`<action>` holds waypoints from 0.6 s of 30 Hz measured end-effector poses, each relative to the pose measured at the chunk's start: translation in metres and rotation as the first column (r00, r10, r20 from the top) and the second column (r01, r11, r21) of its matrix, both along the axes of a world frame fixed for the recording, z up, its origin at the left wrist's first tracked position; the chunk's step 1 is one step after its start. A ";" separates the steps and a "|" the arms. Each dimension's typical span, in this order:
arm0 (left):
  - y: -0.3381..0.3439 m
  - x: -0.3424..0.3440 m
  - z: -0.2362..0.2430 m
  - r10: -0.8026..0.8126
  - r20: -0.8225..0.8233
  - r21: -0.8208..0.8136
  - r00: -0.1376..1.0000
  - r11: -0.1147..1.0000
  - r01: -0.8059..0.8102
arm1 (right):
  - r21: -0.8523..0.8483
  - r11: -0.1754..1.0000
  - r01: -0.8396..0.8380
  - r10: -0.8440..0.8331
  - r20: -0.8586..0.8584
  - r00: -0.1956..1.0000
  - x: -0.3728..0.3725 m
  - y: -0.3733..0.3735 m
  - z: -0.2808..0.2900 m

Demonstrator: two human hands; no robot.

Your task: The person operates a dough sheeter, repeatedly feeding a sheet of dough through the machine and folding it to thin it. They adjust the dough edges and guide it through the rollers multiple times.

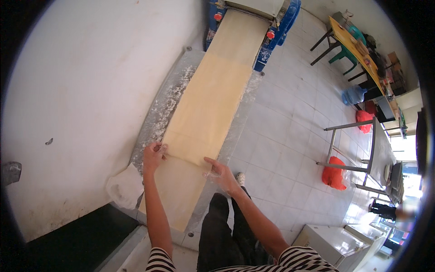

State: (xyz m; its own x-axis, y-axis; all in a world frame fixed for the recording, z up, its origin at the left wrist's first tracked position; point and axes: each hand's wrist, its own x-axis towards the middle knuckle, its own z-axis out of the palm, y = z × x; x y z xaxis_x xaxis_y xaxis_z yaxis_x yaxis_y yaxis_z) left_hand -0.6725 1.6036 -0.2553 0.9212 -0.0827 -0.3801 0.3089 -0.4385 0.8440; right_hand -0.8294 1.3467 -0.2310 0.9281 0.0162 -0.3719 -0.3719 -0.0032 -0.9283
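Observation:
A long pale-yellow dough sheet [207, 95] runs from the blue roller machine [267, 43] down along a floured metal table [170, 97]. Across its near part lies a crosswise edge, where an upper layer rests over a lower layer [174, 188]. My left hand [154, 157] pinches the left end of that edge, fingers curled. At the right end my right hand [222, 174] grips the edge, thumb on top and the other fingers partly hidden. Something whitish and filmy covers the fingers of both hands; whether it is flour or thin plastic I cannot tell.
A white cloth or bag [126, 187] lies at the table's left corner against the white wall [90, 81]. Right of me are a tiled floor [281, 122], a metal-legged table [378, 152], red bags [334, 173], a water jug [353, 95] and a white appliance [333, 247]. A person [385, 210] stands far right.

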 end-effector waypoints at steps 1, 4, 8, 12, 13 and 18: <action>0.003 -0.004 0.000 0.018 0.004 0.001 1.000 1.000 -0.018 | -0.045 0.999 -0.008 0.008 0.004 1.000 -0.003 0.004 0.001; 0.010 -0.013 0.001 0.002 -0.008 0.030 1.000 1.000 -0.002 | -0.118 0.990 -0.075 0.073 -0.027 0.997 -0.016 0.009 0.000; 0.015 -0.024 0.001 0.068 0.021 0.011 0.997 0.998 -0.068 | 0.047 0.996 -0.071 0.075 -0.082 0.994 -0.028 0.015 -0.014; 0.019 -0.032 0.006 0.079 -0.006 0.016 0.997 0.997 -0.079 | 0.146 0.988 -0.058 0.062 -0.025 0.998 -0.039 0.024 -0.032; 0.020 -0.034 0.007 0.089 -0.021 0.010 0.996 0.996 -0.089 | 0.163 0.985 -0.060 0.062 -0.011 0.998 -0.042 0.026 -0.035; 0.028 -0.043 0.011 0.065 -0.029 0.073 0.997 0.995 -0.063 | 0.210 0.975 -0.078 0.089 -0.043 0.995 -0.056 0.032 -0.038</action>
State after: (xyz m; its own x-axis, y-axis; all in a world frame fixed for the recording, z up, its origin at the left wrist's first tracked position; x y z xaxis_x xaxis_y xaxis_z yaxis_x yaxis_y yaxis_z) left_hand -0.7157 1.6321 -0.2440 0.9114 0.0044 -0.4116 0.3639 -0.4761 0.8006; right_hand -0.8852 1.3783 -0.2689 0.8999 0.1749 -0.3995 -0.4258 0.1544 -0.8915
